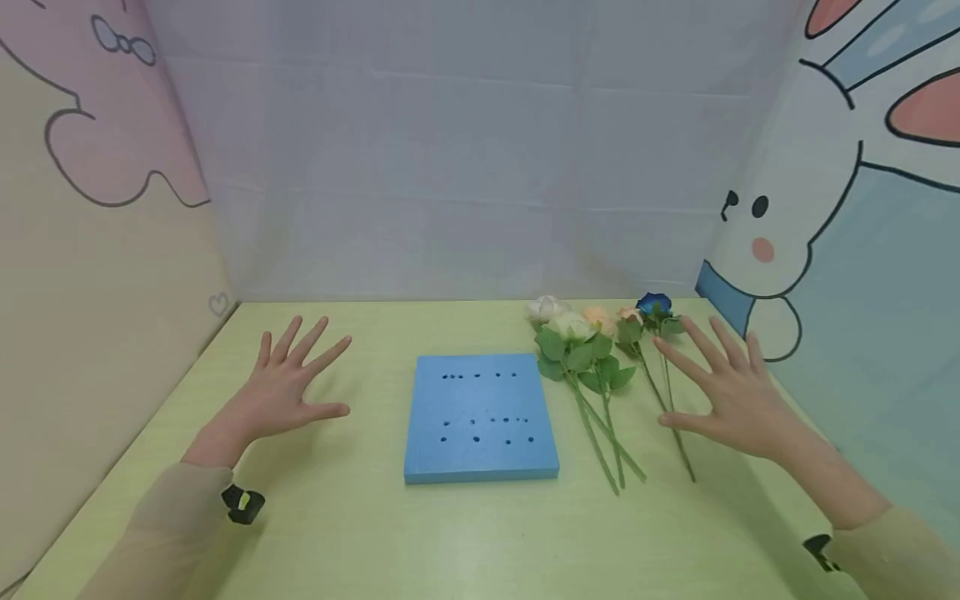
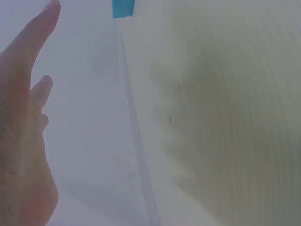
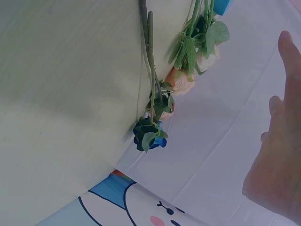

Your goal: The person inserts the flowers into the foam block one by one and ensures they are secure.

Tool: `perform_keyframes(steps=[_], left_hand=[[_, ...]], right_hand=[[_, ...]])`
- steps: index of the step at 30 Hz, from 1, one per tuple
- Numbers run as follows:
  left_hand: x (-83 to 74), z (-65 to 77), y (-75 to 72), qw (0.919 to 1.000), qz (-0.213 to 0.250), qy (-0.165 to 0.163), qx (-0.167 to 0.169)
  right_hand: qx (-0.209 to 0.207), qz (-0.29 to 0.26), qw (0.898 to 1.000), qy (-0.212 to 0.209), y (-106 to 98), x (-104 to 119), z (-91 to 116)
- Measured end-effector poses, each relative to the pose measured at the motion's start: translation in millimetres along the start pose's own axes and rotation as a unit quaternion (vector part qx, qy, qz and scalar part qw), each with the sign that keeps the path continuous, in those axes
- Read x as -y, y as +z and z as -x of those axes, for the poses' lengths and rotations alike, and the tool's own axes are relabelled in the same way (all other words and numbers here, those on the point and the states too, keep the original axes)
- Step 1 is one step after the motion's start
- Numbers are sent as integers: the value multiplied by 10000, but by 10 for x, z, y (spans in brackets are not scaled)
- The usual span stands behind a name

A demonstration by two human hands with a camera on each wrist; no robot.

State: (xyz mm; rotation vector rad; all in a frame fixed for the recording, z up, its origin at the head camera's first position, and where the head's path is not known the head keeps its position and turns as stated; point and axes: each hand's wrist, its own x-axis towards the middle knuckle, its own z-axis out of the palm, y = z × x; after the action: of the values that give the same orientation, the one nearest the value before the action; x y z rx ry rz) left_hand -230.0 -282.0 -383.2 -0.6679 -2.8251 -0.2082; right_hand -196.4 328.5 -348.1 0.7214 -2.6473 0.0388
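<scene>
Right hand (image 1: 738, 404) spread, fingers apart, holding nothing; raised near the blue flower (image 1: 655, 305), which lies on the right of the table (image 1: 337, 542), bloom toward the back edge. Judged light; stem (image 3: 151, 37) thin, probably stiff, petals soft and easily crushed. Best hold: pinch mid-stem, below the leaves. Just beside it, a peach flower (image 1: 628, 315); farther left, pale flowers (image 1: 570, 327) with crossing stems, apt to snag. Next, the blue board (image 1: 480, 400), flat, dark-holed, probably rigid; grip by side edges. Left hand (image 1: 281, 400) likewise spread, empty, left of the board.
</scene>
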Motion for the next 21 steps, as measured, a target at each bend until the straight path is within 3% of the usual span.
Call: perform_keyframes(steps=[10,21], left_hand=[[-4,44,32,9997,251,-69,-2],[-98,69,134,9984,530,-159,98]], right_hand=[[43,-51,10000,14,50,11,10],[60,-316,9995,22,97,173,-4]])
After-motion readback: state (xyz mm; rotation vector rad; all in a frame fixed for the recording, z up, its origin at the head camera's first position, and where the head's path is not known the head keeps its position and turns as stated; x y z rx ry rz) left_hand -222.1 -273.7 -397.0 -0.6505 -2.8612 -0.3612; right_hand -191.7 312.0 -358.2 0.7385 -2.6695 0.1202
